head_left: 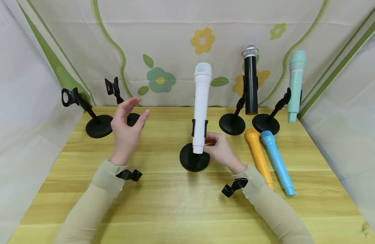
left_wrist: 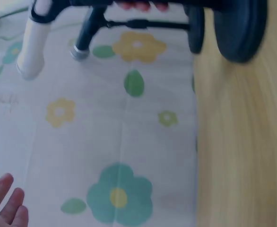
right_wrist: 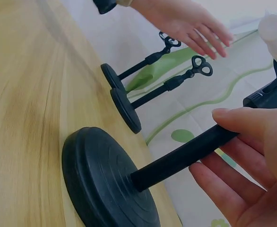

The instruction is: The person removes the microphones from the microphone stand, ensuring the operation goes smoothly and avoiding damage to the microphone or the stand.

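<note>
A white microphone (head_left: 202, 101) sits tilted in the clip of a black stand (head_left: 195, 162) at the middle of the table. My right hand (head_left: 219, 150) pinches this stand's pole (right_wrist: 186, 153) between thumb and fingers, just below the clip. In the right wrist view the round base (right_wrist: 108, 179) shows at the table surface. My left hand (head_left: 126, 130) is raised at the left with its fingers spread apart and nothing in it. It overlaps an unfilled microphone stand (head_left: 112, 88) behind it in the head view, hiding part of its pole and base.
Another bare stand (head_left: 99, 126) is at the far left. At the back right, stands hold a black microphone (head_left: 251, 84) with a silver head and a mint-green microphone (head_left: 295, 88). An orange microphone (head_left: 259, 157) and a blue microphone (head_left: 278, 162) lie beside my right forearm.
</note>
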`<action>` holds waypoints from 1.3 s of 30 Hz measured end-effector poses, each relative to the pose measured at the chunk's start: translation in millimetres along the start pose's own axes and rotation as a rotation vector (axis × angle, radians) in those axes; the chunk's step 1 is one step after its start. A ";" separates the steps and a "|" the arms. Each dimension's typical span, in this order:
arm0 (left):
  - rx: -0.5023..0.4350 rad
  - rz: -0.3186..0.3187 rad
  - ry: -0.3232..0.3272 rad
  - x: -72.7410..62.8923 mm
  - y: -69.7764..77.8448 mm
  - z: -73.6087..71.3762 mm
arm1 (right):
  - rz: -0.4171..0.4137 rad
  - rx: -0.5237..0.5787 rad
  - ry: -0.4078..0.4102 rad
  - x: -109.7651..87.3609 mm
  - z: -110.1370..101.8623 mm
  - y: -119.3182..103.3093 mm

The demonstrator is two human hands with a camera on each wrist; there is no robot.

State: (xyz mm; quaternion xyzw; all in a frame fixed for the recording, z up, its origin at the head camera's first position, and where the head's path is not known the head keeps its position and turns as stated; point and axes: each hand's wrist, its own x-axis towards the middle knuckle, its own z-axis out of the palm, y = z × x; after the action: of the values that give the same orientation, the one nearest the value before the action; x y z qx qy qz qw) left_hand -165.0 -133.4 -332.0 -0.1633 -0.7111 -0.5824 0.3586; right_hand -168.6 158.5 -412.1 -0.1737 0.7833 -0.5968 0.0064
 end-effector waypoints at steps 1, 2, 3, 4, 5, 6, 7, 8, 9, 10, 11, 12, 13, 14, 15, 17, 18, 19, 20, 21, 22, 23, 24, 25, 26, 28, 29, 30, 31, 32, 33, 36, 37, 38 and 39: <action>-0.029 -0.022 -0.019 0.0 1.7 3.1 | -0.002 0.000 -0.005 0.0 -0.1 -0.4; -0.061 -0.041 -0.037 0.0 0.9 6.1 | -0.006 0.002 -0.006 0.2 -0.4 -0.9; -0.090 -0.051 -0.055 0.2 -0.6 9.2 | -0.012 0.008 -0.005 0.3 -0.7 -1.9; -0.124 -0.068 -0.068 0.5 -2.6 12.5 | -0.019 0.018 -0.003 0.6 -1.3 -2.7; -0.150 -0.080 -0.085 0.9 -4.4 15.8 | -0.025 0.029 -0.002 0.7 -2.1 -3.6; -0.175 -0.100 -0.098 1.4 -6.6 19.2 | -0.033 0.039 0.002 0.7 -2.8 -4.5; -0.195 -0.113 -0.114 2.1 -7.9 22.5 | -0.038 0.047 0.004 0.6 -3.7 -5.6; -0.214 -0.124 -0.131 2.9 -9.6 25.9 | -0.043 0.057 0.007 0.4 -4.6 -7.0; -0.227 -0.135 -0.147 3.7 -9.3 29.4 | -0.045 0.065 0.007 0.2 -5.2 -8.7; -0.244 -0.152 -0.163 4.4 -8.3 32.8 | -0.047 0.071 0.006 -0.1 -5.6 -10.2; -0.256 -0.169 -0.180 5.1 -6.7 36.3 | -0.046 0.075 0.004 -0.4 -5.8 -11.4; -0.269 -0.184 -0.199 5.7 -5.2 39.7 | -0.050 0.078 0.006 -0.7 -5.8 -12.6; -0.283 -0.197 -0.217 6.4 -3.2 43.2 | -0.052 0.083 0.008 -0.9 -5.6 -13.9; -0.295 -0.208 -0.234 7.0 -1.5 46.6 | -0.057 0.090 0.013 -1.0 -5.3 -14.9; -0.309 -0.219 -0.253 7.7 -0.1 50.0 | -0.062 0.096 0.019 -1.2 -4.9 -15.5; -0.338 -0.236 -0.286 9.1 2.2 56.6 | -0.074 0.102 0.032 -1.2 -4.2 -15.3; -0.349 -0.241 -0.300 9.7 2.9 59.6 | -0.081 0.104 0.037 -1.2 -3.9 -15.4; -0.360 -0.246 -0.311 10.3 3.5 62.4 | -0.087 0.101 0.040 -1.3 -3.8 -15.2; -0.368 -0.251 -0.320 10.8 4.2 64.9 | -0.097 0.096 0.041 -1.1 -3.7 -14.8; -0.374 -0.257 -0.328 11.2 4.5 67.1 | -0.107 0.088 0.041 -0.8 -3.8 -14.7; -0.378 -0.264 -0.333 11.7 5.0 69.2 | -0.117 0.081 0.038 -0.4 -4.2 -14.3; -0.380 -0.270 -0.338 12.1 5.4 71.3 | -0.127 0.072 0.037 0.0 -4.7 -14.1; -0.384 -0.276 -0.343 12.6 6.4 73.1 | -0.134 0.064 0.034 0.5 -5.3 -13.7; -0.391 -0.288 -0.348 13.0 7.7 74.9 | -0.141 0.057 0.030 1.1 -5.8 -13.5; -0.396 -0.302 -0.355 13.6 9.1 76.8 | -0.146 0.051 0.028 1.6 -6.4 -13.3; -0.408 -0.340 -0.370 15.4 11.5 81.2 | -0.145 0.043 0.024 2.1 -7.4 -13.5; -0.409 -0.361 -0.378 16.2 13.4 83.1 | -0.139 0.040 0.022 2.2 -7.6 -14.0; -0.408 -0.387 -0.388 17.0 15.4 85.0 | -0.132 0.040 0.018 2.3 -7.8 -14.3; -0.409 -0.417 -0.397 17.9 17.1 87.0 | -0.124 0.038 0.015 2.1 -7.8 -15.0; -0.410 -0.446 -0.408 18.7 18.5 89.0 | -0.116 0.037 0.014 2.1 -7.9 -15.2; -0.410 -0.474 -0.418 19.4 19.9 90.9 | -0.109 0.036 0.013 2.2 -7.9 -15.6; -0.400 -0.539 -0.454 20.5 24.4 95.7 | -0.099 0.032 0.014 1.9 -7.6 -16.3; -0.392 -0.555 -0.465 20.7 25.3 97.3 | -0.099 0.032 0.015 2.0 -7.5 -16.5; -0.377 -0.564 -0.476 20.8 26.1 98.5 | -0.100 0.033 0.016 2.2 -7.5 -16.4; -0.359 -0.568 -0.485 20.9 26.8 99.5 | -0.101 0.033 0.018 2.3 -7.3 -16.7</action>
State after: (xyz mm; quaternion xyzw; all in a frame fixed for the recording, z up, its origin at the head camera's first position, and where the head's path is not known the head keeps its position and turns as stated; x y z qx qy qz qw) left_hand -193.8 -36.0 -304.7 -0.1532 -0.6789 -0.7175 -0.0284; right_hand -168.0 160.9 -393.9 -0.2076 0.7636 -0.6108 -0.0281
